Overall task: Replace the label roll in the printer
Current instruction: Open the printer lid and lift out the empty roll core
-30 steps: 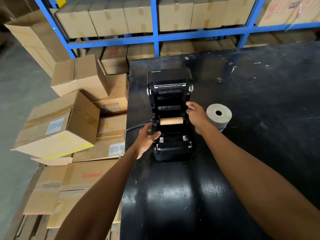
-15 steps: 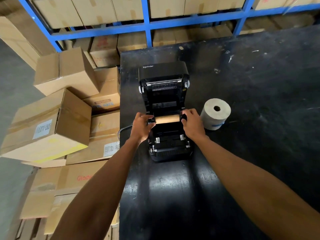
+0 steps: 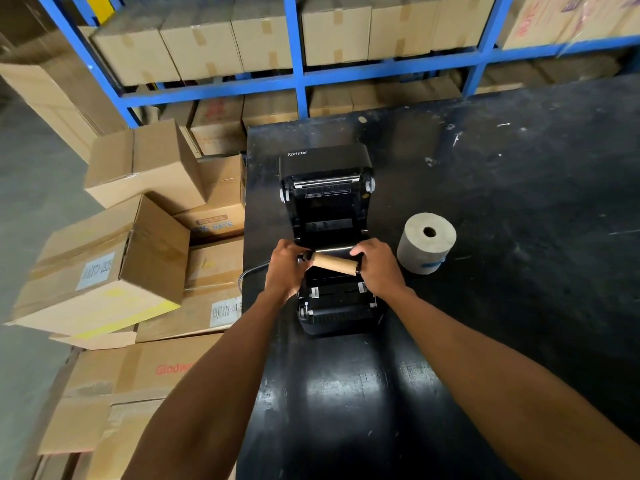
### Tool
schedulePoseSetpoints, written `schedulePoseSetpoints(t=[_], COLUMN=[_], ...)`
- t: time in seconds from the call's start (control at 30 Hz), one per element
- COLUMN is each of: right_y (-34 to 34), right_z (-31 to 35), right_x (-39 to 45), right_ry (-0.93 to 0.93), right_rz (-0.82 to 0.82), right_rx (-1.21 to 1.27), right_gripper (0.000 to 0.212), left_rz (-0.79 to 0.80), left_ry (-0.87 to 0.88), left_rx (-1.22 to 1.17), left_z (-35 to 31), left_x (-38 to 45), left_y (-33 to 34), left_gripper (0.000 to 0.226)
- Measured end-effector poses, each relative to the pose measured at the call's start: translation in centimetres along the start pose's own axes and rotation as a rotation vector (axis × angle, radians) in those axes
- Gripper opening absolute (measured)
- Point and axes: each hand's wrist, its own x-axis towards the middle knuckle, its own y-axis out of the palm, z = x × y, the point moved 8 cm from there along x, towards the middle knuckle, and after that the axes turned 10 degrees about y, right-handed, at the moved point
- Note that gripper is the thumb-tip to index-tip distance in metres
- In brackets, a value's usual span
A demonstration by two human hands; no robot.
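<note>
A black Xprinter label printer [image 3: 325, 306] stands on the black table [image 3: 519, 306] with its lid folded back. Over the open bay I hold an empty brown cardboard core [image 3: 334, 262] on a black spindle, slightly tilted with its right end lower. My left hand [image 3: 285, 268] grips the left end and my right hand [image 3: 377, 268] grips the right end. A full label roll [image 3: 426, 247], pale with a dark centre hole, stands on end on the table just right of the printer.
Stacked cardboard boxes [image 3: 114, 265] crowd the table's left edge. A blue shelf rack [image 3: 301, 77] filled with boxes runs behind the table. A grey cable [image 3: 249, 275] leaves the printer's left side. The table extends to the right.
Both hands closed on the ends of the core. The core has come up out of its seat in the printer and now tilts down to the right.
</note>
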Motion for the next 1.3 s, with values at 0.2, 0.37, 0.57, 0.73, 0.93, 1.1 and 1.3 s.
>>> schedulePoseSetpoints(t=[0.2, 0.37, 0.57, 0.73, 0.93, 1.1, 1.3], right_y=[0.0, 0.8, 0.4, -0.1, 0.1, 0.6, 0.2], right_z=[-1.2, -2.2, -2.1, -1.5, -1.1, -1.3, -1.5], right_x=[-1.2, -2.5, -2.9, -2.4, -2.9, -3.6, -4.1], right_ry=[-0.054, -0.106, -0.161, -0.077, -0.058, -0.068, -0.028], right_rz=[-0.039, 0.071, 0.026, -0.025, 0.047, 0.084, 0.038], right_rx=[0.045, 0.092, 0.014, 0.028, 0.030, 0.039, 0.139], right_gripper=[0.026, 0.035, 0.034, 0.026, 0.026, 0.037, 0.033], left_rz=[-0.023, -0.048, -0.058, -0.045, -0.102, -0.101, -0.132], left_ry=[0.011, -0.008, -0.063, -0.084, -0.137, -0.170, -0.213], left_rx=[0.021, -0.006, -0.005, -0.021, -0.099, -0.124, -0.212], left_z=[-0.3, -0.1, 0.2, -0.3, -1.0, -1.4, -1.8], left_x=[0.0, 0.2, 0.4, 0.6, -0.1, -0.6, -1.1], left_y=[0.0, 0.1, 0.7, 0.7, -0.5, -0.8, -1.3], left_gripper=[0.031, 0.033, 0.032, 0.033, 0.036, 0.035, 0.030])
